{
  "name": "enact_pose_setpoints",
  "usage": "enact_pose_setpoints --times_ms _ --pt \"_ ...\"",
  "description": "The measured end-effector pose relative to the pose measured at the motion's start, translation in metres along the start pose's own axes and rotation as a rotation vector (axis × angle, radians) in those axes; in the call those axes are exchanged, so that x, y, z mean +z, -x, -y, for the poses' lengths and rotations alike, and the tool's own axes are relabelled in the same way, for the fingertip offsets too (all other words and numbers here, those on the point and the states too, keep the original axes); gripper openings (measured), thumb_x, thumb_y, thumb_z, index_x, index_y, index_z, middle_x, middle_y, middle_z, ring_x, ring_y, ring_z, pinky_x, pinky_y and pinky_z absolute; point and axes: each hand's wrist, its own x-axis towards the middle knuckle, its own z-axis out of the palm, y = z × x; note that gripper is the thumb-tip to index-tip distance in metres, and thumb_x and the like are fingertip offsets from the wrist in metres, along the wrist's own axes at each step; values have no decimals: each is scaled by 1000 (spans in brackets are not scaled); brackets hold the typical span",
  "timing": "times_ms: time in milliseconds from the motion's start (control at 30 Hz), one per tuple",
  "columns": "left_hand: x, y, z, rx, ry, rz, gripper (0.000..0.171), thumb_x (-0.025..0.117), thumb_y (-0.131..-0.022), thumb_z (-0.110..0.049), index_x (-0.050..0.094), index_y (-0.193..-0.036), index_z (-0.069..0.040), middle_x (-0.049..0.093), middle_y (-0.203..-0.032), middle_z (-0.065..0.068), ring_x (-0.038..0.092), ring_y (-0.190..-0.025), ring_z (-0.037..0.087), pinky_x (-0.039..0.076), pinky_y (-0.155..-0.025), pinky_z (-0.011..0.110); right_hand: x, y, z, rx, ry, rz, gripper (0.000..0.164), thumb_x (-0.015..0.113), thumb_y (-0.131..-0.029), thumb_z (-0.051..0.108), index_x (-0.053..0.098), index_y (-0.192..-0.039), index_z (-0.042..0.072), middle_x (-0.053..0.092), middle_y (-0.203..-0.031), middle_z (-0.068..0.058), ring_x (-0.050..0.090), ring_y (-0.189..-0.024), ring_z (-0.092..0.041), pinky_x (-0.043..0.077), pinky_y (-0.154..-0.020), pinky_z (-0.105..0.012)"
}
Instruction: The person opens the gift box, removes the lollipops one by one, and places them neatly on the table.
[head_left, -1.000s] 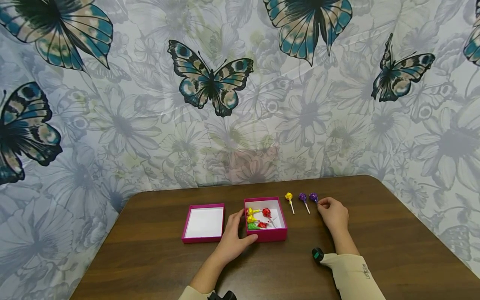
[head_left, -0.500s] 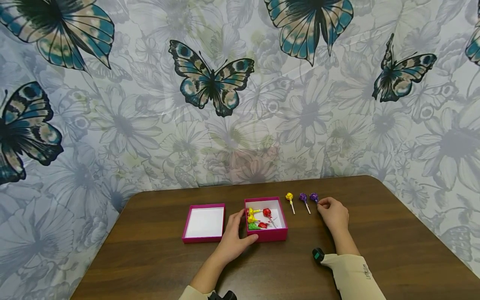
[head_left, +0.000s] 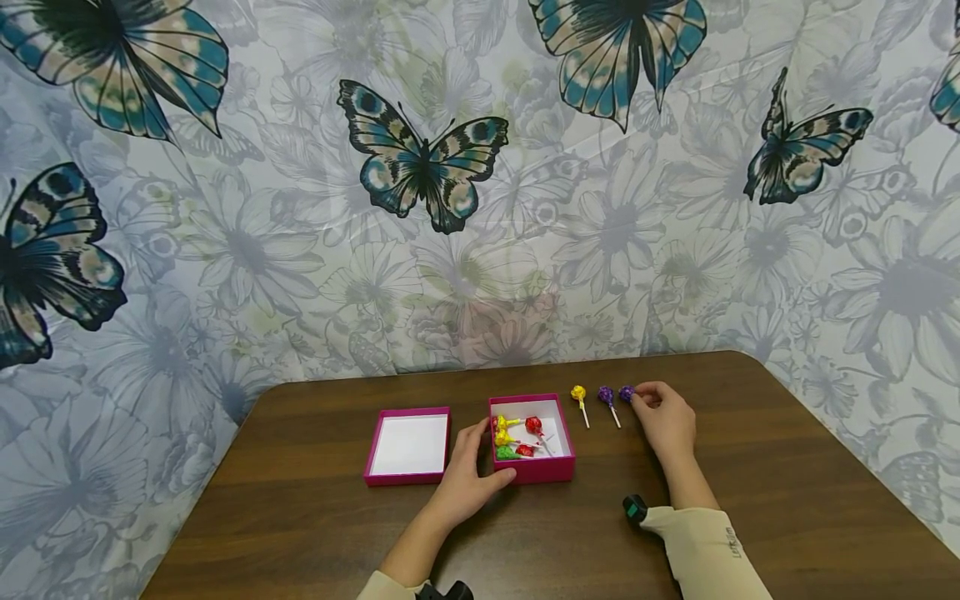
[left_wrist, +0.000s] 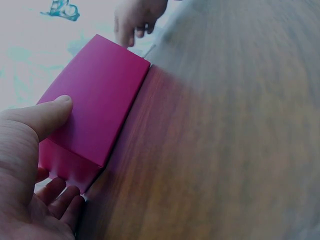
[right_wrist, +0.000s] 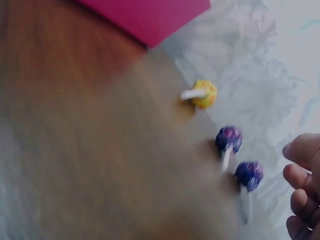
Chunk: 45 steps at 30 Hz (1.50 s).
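My left hand [head_left: 467, 483] holds the near left corner of an open magenta box [head_left: 534, 472]. Its thumb [left_wrist: 55, 115] lies along the front face and the fingers go against the left side. Inside the box are yellow lollipops [head_left: 502, 436], red lollipops [head_left: 533, 426] and something green [head_left: 506, 453]. My right hand [head_left: 669, 423] is beside the right-hand purple lollipop [right_wrist: 249, 175], fingers loosely bent. A gap shows between them in the right wrist view. Left of it lie another purple lollipop [head_left: 606, 396] and a yellow lollipop [head_left: 578, 395], sticks toward me.
To the left of the box, the box lid [head_left: 408, 445] lies with its white inside up. All of this is on a brown wooden table [head_left: 315, 517] with rounded far corners. Behind the table hangs a butterfly-print cloth [head_left: 585, 275].
My right hand has shifted slightly forward and left, its fingertips now up by the purple lollipop's head. The left hand and the box have stayed in place.
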Motion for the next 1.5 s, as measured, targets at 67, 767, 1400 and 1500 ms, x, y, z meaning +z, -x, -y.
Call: enact_pose_setpoints --times_ms 67,767,1400,1500 --pt "0 0 0 -1 0 1 91 77 -85 -39 27 -156 -11 34 -151 15 38 -142 36 33 -117 60 -1 0 7 -23 -18 -14 14 70 -93 21 72 -100 10 72 -91 -9 63 -79 -20 41 -67 -29" --pt "0 1 0 10 -13 3 90 77 -85 -36 28 -156 -10 34 -151 18 37 -141 39 32 -116 63 -6 18 81 -326 -103 250 15 76 -89 20 74 -103 15 73 -94 -4 56 -84 -23 44 -71 -30" --pt "-2 0 2 13 -21 4 90 75 -86 -41 28 -156 -11 35 -150 16 40 -141 36 35 -117 58 32 49 112 -550 -215 564 17 76 -88 13 76 -105 12 75 -99 1 69 -92 -16 58 -89 -45" --pt "-2 0 2 6 -19 5 90 75 -86 -41 28 -156 -12 35 -151 15 40 -141 35 35 -117 58 37 50 112 -591 -206 604 16 75 -89 14 76 -105 11 75 -100 0 69 -92 -16 59 -87 -42"
